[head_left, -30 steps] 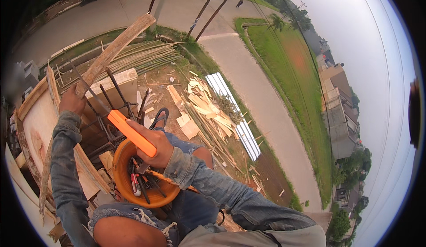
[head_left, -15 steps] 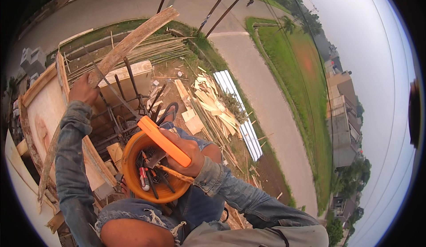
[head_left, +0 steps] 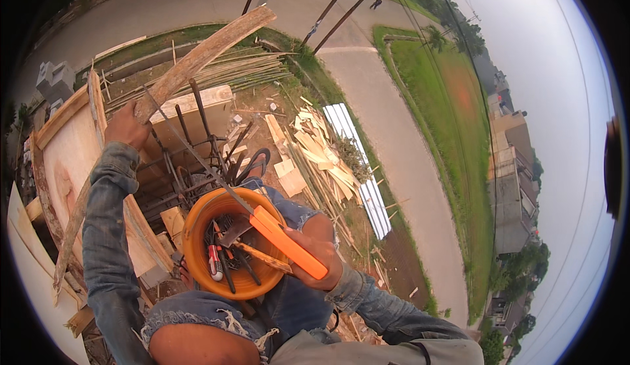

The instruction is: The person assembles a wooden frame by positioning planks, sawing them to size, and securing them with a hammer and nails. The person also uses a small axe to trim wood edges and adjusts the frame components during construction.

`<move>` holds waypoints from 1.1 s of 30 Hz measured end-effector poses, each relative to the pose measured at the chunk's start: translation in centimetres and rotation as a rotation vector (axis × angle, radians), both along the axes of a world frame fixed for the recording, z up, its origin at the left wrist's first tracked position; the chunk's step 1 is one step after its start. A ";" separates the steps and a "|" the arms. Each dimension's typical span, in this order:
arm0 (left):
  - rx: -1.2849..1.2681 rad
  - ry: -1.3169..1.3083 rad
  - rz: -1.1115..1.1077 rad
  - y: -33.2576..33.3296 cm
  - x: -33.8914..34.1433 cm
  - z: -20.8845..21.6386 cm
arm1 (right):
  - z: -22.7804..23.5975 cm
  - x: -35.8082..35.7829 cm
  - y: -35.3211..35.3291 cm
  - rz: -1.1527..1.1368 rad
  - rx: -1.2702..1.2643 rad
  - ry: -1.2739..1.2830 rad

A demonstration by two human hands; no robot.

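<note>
My left hand (head_left: 128, 127) is closed round a long rough wooden plank (head_left: 210, 53) that slants up to the right beyond it. My right hand (head_left: 318, 257) grips the orange handle of a handsaw (head_left: 285, 239). The saw's thin blade reaches up and left, its far end crossing the plank just beside my left hand. Beneath the saw handle sits an orange bucket (head_left: 192, 260) between my legs. Inside it lie a hammer (head_left: 262, 258) with a wooden handle, a red-and-white tool (head_left: 214, 263) and several dark tools.
Dark steel rebar (head_left: 200, 112) sticks up just beyond the bucket. Wooden formwork panels (head_left: 69, 148) stand to my left. On the ground below lie scrap boards (head_left: 325, 152), bamboo poles (head_left: 230, 73) and white corrugated sheets (head_left: 357, 168). A road (head_left: 394, 122) runs past.
My right hand has drawn the handsaw back toward me and to the right, so the handle now sits over the bucket's right side. My left hand still holds the plank.
</note>
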State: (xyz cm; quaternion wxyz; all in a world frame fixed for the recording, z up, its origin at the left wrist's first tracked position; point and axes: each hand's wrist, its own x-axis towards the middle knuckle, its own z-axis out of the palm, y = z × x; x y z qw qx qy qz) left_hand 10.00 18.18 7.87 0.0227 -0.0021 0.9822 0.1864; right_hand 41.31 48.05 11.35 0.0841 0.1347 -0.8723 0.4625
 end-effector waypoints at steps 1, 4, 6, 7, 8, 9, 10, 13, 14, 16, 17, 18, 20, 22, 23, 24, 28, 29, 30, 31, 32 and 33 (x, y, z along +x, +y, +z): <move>-0.005 -0.020 -0.002 0.4 0.0 0.4 | 0.2 1.3 0.4 -0.009 0.018 -0.029; 0.010 0.045 -0.017 -0.2 -0.3 -1.1 | 0.8 1.5 -0.4 -0.006 0.015 -0.065; 0.023 0.098 -0.022 -0.5 -0.7 -0.8 | -0.4 -5.6 -3.3 0.048 -0.024 -0.038; 0.033 0.095 -0.024 0.0 -0.7 -0.7 | -1.0 -8.8 -4.4 0.067 -0.022 -0.046; 0.027 0.085 -0.018 0.1 -0.5 -0.5 | -1.4 -11.3 -5.6 0.055 -0.035 -0.080; 0.022 0.088 -0.028 -0.3 -0.4 -0.6 | -1.5 -12.6 -6.7 0.043 -0.048 -0.121; 0.018 0.090 -0.038 -0.6 -0.4 -0.8 | -1.1 -11.8 -6.6 0.048 -0.080 -0.108; 0.019 0.057 -0.013 -0.7 -0.3 0.0 | 0.2 -5.7 -3.5 0.057 -0.057 -0.061; 0.031 0.030 0.004 -0.2 0.0 0.0 | 0.0 -2.4 -1.8 0.042 0.026 -0.054; 0.004 0.051 -0.007 0.4 0.1 0.1 | 0.3 2.4 -0.2 0.014 0.058 -0.101; -0.009 0.059 -0.016 0.5 0.1 0.0 | -0.1 1.7 -0.2 0.026 0.045 -0.078; -0.020 0.050 -0.019 0.6 0.1 -0.4 | 0.0 0.0 -1.0 0.023 0.029 -0.059; -0.026 0.061 -0.019 0.6 -0.3 -0.4 | -0.4 -5.8 -3.3 0.038 -0.006 -0.055; -0.041 0.107 -0.006 0.6 -0.6 -0.9 | -0.9 -10.9 -5.1 0.054 -0.027 -0.062; -0.059 0.116 0.012 0.0 -0.4 -1.0 | -0.8 -12.1 -6.1 0.052 -0.040 -0.056; -0.056 0.091 0.000 -0.6 0.0 -1.0 | -0.8 -12.5 -7.0 0.056 -0.056 -0.063; -0.033 -0.023 -0.028 0.2 0.3 0.9 | 0.5 -2.1 -1.9 0.008 0.111 -0.041; -0.010 -0.016 -0.028 1.2 0.0 0.7 | 1.0 1.3 -1.0 -0.030 0.148 -0.079; -0.013 0.002 -0.034 1.6 -0.1 1.2 | 1.8 3.2 -0.4 -0.060 0.180 -0.112; -0.013 0.016 -0.056 1.7 -0.1 1.0 | 1.5 1.9 -0.7 -0.022 0.187 -0.073; -0.016 -0.018 -0.039 1.2 0.4 0.9 | 0.7 -1.0 -2.0 0.001 0.181 -0.035; -0.008 -0.029 -0.013 0.3 0.8 1.3 | 0.2 -4.8 -3.4 0.030 0.184 0.027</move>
